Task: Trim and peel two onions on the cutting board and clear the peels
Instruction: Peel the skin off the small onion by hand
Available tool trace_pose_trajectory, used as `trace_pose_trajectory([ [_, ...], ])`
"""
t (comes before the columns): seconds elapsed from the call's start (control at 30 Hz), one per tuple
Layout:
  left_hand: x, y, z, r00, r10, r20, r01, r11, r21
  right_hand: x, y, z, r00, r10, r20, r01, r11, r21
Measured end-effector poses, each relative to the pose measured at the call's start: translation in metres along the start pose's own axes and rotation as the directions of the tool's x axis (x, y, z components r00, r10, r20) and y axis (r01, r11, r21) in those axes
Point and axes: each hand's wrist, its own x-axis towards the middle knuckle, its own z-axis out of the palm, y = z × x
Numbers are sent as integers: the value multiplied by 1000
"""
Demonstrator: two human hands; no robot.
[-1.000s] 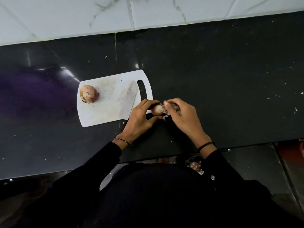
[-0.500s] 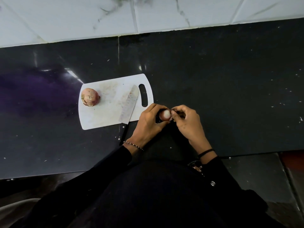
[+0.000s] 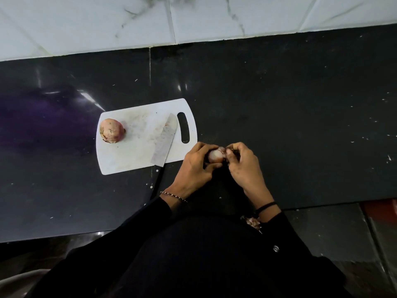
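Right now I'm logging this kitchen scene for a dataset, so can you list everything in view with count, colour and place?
cutting board: one, white, on the counter left of the hands
whole onion: one, reddish-brown, unpeeled, at the board's left end
knife: one, steel blade on the board's right side, dark handle over the near edge
held onion: one, pale, partly peeled, off the board between both hands
peels: a small pinkish heap below the counter edge, under the right wrist
counter: one, black, speckled
wall tiles: white, marbled, behind the counter
left hand: gripping the held onion, beaded bracelet
right hand: pinching its skin, black band
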Motion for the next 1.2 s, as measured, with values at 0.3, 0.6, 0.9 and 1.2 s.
trace_pose_trajectory([
  [0.3,-6,2,-10,987,-162,24,161,942,-296,6,2,-6,981,-136,-138,113,980,-161],
  [0.6,-6,4,-10,957,-250,145,289,803,-521,-7,-6,-12,955,-271,-118,254,957,-140],
  [0.9,-5,8,-13,914,-350,206,387,594,-705,-12,-14,-12,940,-333,-75,316,933,-174],
  [1.2,2,16,-23,850,-393,352,475,280,-834,-21,-20,-13,915,-395,-83,396,918,-2],
])
